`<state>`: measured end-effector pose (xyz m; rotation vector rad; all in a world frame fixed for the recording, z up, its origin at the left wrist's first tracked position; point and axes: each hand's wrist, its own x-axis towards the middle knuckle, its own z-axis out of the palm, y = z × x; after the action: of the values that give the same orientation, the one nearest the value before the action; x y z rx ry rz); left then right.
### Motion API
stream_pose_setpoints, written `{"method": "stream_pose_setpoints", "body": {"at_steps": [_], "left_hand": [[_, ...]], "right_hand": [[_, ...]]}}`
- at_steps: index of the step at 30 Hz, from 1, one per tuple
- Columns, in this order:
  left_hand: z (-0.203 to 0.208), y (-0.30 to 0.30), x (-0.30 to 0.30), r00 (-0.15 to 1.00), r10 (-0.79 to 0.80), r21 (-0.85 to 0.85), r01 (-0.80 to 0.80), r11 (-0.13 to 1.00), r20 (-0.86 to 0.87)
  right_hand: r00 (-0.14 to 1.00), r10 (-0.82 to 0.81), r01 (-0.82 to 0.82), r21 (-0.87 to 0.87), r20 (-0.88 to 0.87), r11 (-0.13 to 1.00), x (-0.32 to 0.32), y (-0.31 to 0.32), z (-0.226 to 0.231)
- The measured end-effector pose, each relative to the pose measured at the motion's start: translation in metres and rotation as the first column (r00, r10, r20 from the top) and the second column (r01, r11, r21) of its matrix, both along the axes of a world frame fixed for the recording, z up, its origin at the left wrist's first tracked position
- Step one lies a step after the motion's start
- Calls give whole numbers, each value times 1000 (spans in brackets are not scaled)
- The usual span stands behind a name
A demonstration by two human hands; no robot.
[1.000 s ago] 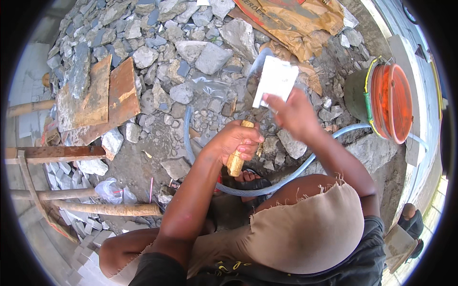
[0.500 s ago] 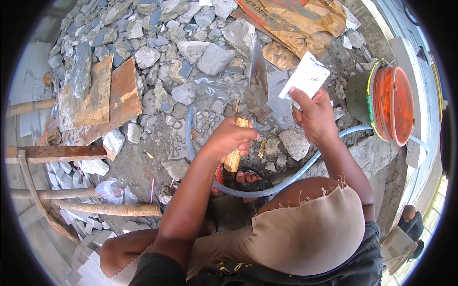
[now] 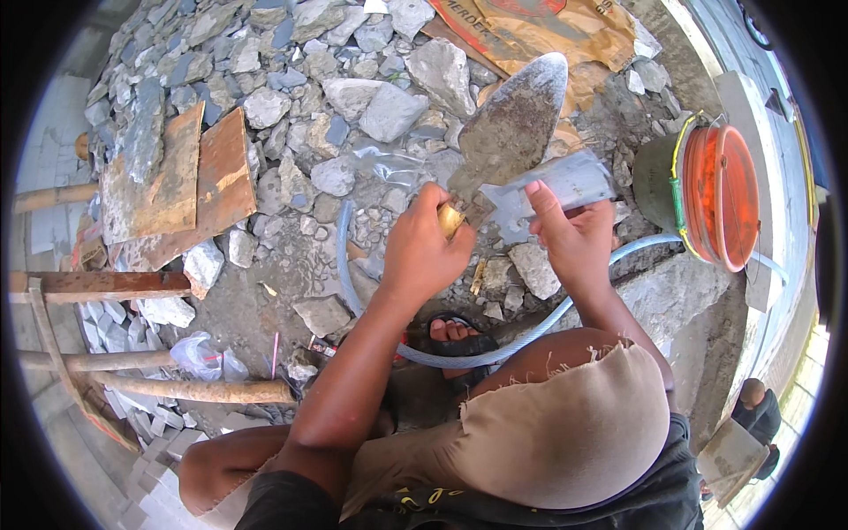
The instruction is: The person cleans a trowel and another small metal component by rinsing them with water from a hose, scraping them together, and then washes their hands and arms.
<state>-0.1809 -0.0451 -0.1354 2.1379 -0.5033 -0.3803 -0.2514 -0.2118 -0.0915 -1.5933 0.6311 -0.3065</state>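
My left hand is wrapped round the short wooden handle of a trowel. Its broad, pointed blade, crusted with grey mortar, turns its flat face up over the rubble. Between the thumb and fingers of my right hand is a flat grey-white piece with a jagged left edge; whether it is tile or another material I cannot tell. It is close beside the blade's right edge, and touching cannot be made out.
Broken stones cover the ground ahead. A bucket with an orange inside lies tipped at right, a clear hose curves past my foot, and wooden poles lie left. Another person is at lower right, near a board.
The trowel has turned from edge-on to show its broad face, and my left wrist has rolled over. The flat piece has tilted and come lower, closer to the blade.
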Motion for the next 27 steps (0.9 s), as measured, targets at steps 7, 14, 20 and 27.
{"method": "stream_pose_setpoints", "body": {"at_steps": [7, 14, 20, 27], "left_hand": [[-6, -2, -5, 998, -60, -17, 60, 998, -8], [-6, -3, -8, 996, -71, -51, 68, 996, -45], [-11, -5, -14, 986, -86, -108, 71, 992, -145], [-21, -6, -13, 982, -33, -172, 0, 985, -186]], "right_hand": [[1000, 9, -9, -4, -7, 1000, 11, 15, -6], [986, 15, -26, 66, 168, 997, 10, 6, -8], [993, 68, -52, 152, -101, 987, 7, 0, 10], [987, 89, -81, -66, 134, 995, 2, 13, 6]]}}
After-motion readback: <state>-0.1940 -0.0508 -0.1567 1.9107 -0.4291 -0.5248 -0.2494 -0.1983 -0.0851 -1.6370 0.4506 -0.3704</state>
